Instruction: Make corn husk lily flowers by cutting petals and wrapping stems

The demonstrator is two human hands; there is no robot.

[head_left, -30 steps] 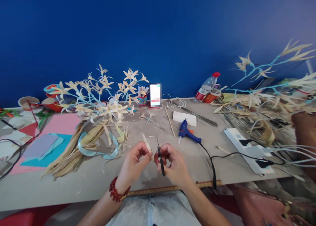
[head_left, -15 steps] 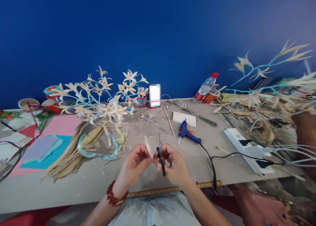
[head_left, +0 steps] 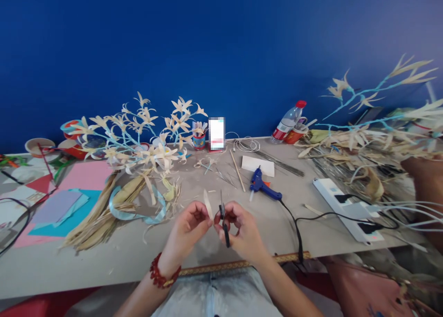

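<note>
Between the thumb and fingers of my left hand (head_left: pixel 192 224) is a pale, narrow corn husk strip (head_left: pixel 208 204), its pointed end upward. My right hand (head_left: pixel 240 227) grips black-handled scissors (head_left: pixel 224 222), with the blades pointing up and away from me. The blades look closed or nearly so, and they stand just right of the strip, apart from it. Both hands are close together above the front of the table (head_left: pixel 138 264). Beyond them on the right lies a blue glue gun (head_left: pixel 261 185).
Husk flowers on blue stems (head_left: pixel 138 132) spread at the back left, behind a bundle of dried husks (head_left: pixel 93 220) and coloured paper (head_left: pixel 83 176). A phone (head_left: pixel 217 133) stands by the wall. To the right are a power strip (head_left: pixel 346 213), a bottle (head_left: pixel 287 123) and another person's arm (head_left: pixel 424 183).
The scissors have shifted slightly left and their blades look closer together. My hands have drawn apart a little at the fingertips. The husk strip remains in my left hand.
</note>
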